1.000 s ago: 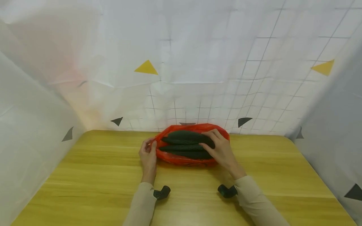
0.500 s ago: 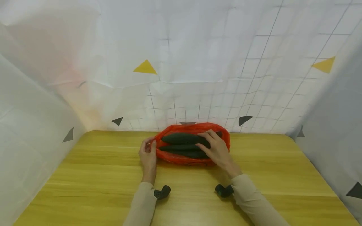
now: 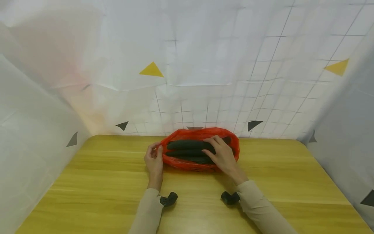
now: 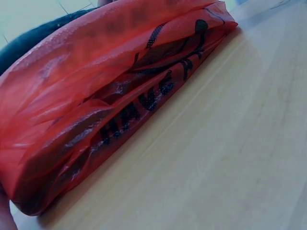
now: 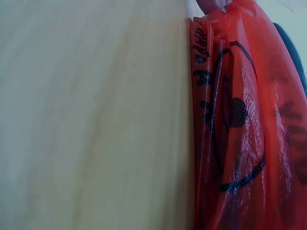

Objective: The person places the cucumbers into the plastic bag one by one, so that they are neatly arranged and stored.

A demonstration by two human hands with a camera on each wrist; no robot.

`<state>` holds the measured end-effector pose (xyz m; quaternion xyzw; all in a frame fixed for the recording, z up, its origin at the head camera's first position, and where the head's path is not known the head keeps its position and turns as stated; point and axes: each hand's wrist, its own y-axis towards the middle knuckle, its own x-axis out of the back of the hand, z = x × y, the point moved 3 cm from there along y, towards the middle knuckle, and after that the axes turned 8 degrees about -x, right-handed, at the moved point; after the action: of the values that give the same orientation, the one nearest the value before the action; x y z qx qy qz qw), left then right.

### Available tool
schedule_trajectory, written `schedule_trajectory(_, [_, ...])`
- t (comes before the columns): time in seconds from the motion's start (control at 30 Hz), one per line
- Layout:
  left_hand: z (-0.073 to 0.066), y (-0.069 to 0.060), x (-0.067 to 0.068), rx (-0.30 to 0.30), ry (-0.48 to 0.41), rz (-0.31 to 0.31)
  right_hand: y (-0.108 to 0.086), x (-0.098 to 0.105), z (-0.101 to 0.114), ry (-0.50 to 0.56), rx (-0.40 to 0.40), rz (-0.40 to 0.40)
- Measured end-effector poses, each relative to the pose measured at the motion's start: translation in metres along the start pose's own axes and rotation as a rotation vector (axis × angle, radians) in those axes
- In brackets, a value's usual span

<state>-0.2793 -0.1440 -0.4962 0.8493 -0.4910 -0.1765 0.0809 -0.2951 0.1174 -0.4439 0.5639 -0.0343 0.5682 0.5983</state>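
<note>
A red plastic bag with black print lies on the table, its mouth spread wide. Several dark green cucumbers lie side by side in it, running left to right. At the bag's left end, my left hand pinches the rim between thumb and fingers. My right hand reaches over the front rim and grips the upper cucumber near its right part, thumb in front and fingers behind. The hand hides part of the cucumbers. In both wrist views the bag's printed front side fills much of the picture.
The wooden table extends around the bag. Behind it stands a white wall sheet with grid lines and yellow and dark triangles. A black wrist device is on the left arm, another black device on the right.
My right hand has moved slightly left with the upper cucumber, which now sits lower among the others. Another cucumber's end shows beyond the hand at right. My left hand stays at the rim.
</note>
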Motion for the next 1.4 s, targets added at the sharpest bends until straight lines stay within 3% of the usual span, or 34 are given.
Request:
schedule_trajectory(0.97, [0.001, -0.003, -0.002, -0.026, -0.035, -0.006, -0.007, -0.008, 0.003, -0.053, -0.058, 0.091])
schedule_trajectory(1.2, [-0.029, -0.009, -0.003, 0.009, -0.052, 0.02, -0.008, -0.009, 0.002, -0.062, -0.083, 0.117])
schedule_trajectory(1.4, [-0.031, -0.007, -0.003, -0.012, -0.018, 0.016, -0.008, -0.007, 0.005, -0.045, -0.087, 0.142])
